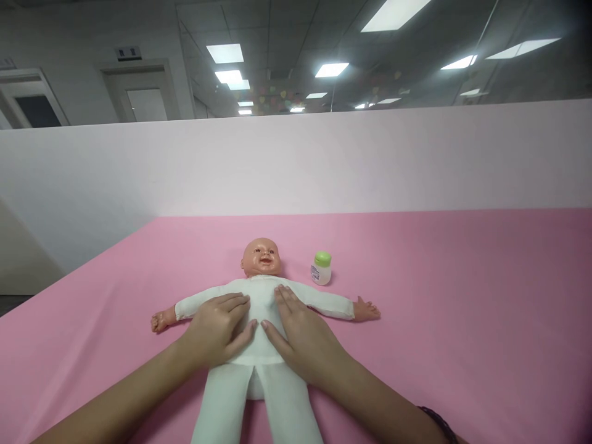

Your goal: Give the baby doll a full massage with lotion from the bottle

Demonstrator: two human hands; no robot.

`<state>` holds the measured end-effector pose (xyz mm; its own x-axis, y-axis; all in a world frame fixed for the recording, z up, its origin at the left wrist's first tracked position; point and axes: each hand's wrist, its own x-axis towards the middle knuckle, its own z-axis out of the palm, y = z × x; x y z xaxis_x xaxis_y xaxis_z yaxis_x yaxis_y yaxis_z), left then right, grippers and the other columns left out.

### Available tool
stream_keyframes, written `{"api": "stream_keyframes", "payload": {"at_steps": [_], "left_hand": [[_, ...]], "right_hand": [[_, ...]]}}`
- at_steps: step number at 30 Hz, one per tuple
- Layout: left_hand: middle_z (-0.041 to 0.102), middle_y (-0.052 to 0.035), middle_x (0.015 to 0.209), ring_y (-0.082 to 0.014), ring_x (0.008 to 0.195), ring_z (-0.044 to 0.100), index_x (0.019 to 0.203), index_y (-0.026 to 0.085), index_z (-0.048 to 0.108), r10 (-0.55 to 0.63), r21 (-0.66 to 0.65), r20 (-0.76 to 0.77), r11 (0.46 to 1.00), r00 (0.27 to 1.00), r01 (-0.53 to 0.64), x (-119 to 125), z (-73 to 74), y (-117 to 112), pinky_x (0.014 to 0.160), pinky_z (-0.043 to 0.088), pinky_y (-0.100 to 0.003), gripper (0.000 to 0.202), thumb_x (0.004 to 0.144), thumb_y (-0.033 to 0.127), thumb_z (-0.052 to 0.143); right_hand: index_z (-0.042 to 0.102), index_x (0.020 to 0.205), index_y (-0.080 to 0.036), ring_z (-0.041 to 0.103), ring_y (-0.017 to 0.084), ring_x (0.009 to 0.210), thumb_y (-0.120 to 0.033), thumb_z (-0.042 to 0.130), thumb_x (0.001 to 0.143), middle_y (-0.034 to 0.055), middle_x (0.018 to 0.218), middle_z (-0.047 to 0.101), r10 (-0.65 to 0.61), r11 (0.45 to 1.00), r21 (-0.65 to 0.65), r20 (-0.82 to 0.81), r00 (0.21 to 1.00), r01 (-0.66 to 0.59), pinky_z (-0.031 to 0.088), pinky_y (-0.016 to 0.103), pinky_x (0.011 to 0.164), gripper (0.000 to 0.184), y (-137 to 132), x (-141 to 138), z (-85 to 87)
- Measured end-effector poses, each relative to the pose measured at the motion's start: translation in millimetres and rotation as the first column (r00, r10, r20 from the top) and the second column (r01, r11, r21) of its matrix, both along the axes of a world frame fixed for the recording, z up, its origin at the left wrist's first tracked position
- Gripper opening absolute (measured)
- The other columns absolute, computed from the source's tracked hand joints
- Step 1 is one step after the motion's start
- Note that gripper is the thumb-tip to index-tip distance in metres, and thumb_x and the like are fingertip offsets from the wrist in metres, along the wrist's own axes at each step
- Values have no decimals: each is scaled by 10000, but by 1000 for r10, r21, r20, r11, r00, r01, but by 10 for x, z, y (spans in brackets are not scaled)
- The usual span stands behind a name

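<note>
Right now my left hand [218,330] and right hand [300,333] lie spread flat, side by side, on the doll [259,290]'s belly; a small green-capped bottle [321,267] stands near the doll's head.

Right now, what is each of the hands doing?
Left hand: open, flat on the white-clothed plastic baby doll, holding nothing.
Right hand: open, flat on the doll's torso too.

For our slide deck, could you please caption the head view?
Both hands, left hand and right hand, rest flat on a doll beside a small bottle.
</note>
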<state>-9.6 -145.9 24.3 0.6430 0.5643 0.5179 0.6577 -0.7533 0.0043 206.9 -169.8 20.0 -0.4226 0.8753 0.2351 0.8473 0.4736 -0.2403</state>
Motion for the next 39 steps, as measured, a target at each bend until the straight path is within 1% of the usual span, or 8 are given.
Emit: {"api": "stream_keyframes", "payload": {"at_steps": [3, 5, 7, 11, 15, 21, 29, 39], "left_hand": [[632, -57, 649, -198, 658, 610, 671, 175, 592, -27, 154, 103, 988, 994, 11, -7, -10, 33, 624, 508, -347, 260, 911, 183, 493], [506, -14, 549, -165, 565, 487, 597, 188, 487, -58, 202, 162, 979, 985, 25, -1, -2, 37, 557, 418, -328, 300, 891, 128, 498], [511, -15, 594, -169, 616, 475, 647, 185, 480, -116, 189, 217, 979, 969, 75, 13, 22, 21, 605, 418, -342, 245, 874, 95, 502], [635, -111, 1051, -238, 1017, 566, 1029, 163, 569, -267, 9, 248, 962, 931, 273, 38, 89, -40, 924, 465, -450, 185, 879, 85, 494], [466, -140, 1425, -254, 1342, 421, 1283, 192, 476, -336, -217, 244, 895, 910, 389, 18, 83, -42, 1124, 384, -442, 362, 925, 146, 503], [331, -113, 1561, -246, 1431, 335, 1517, 242, 191, -282, -440, 262, 816, 923, 374, -45, -30, 46, 1192, 328, -442, 638, 964, 267, 509], [112, -57, 1641, -251, 1506, 140, 1569, 279, 23, -249, -452, 12, 862, 968, 228, -33, -11, 48, 1247, 159, -489, 678, 1017, 383, 402], [23, -124, 1631, -286, 1506, 69, 1562, 186, -63, -81, -461, -97, 887, 992, 27, -11, 15, 25, 1224, 184, -526, 768, 1007, 498, 366]], "right_hand": [[625, 1201, -9, 603, 309, 1141, -188, 326, 984, 216, 1204, 631, -51, 967, 253, 52, 997, 36, 537, 444, 941, 412, 14, -6, -35], [674, 920, -92, 655, 252, 838, -101, 314, 945, 144, 887, 676, -61, 923, 382, 18, 998, 50, 571, 388, 724, 361, 15, -2, -22], [635, 820, -128, 616, 218, 724, -110, 330, 946, 102, 768, 632, 17, 881, 474, -54, 998, 11, 549, 354, 636, 330, 11, 3, 10], [636, 996, -98, 623, 240, 972, -125, 361, 953, 136, 947, 662, 292, 805, 554, -58, 955, -213, 552, 396, 852, 280, 3, 2, 49], [629, 1120, -99, 612, 230, 1079, -154, 375, 969, 129, 1062, 671, 380, 849, 438, -117, 918, -296, 530, 405, 956, 301, 13, 18, 27], [498, 1389, -102, 461, 235, 1336, -295, 428, 1000, 119, 1384, 540, 361, 932, 94, -167, 918, -349, 395, 429, 1148, 440, 19, 83, 94], [280, 1543, -171, 182, 198, 1494, -417, 331, 1040, 61, 1595, 215, 351, 918, -120, -191, 917, -377, 210, 419, 1247, 562, -13, 93, 210], [65, 1573, -165, 9, 195, 1516, -579, 185, 1022, 24, 1613, -25, 235, 928, -254, -167, 958, -272, 100, 450, 1262, 700, 23, 92, 145]]}}
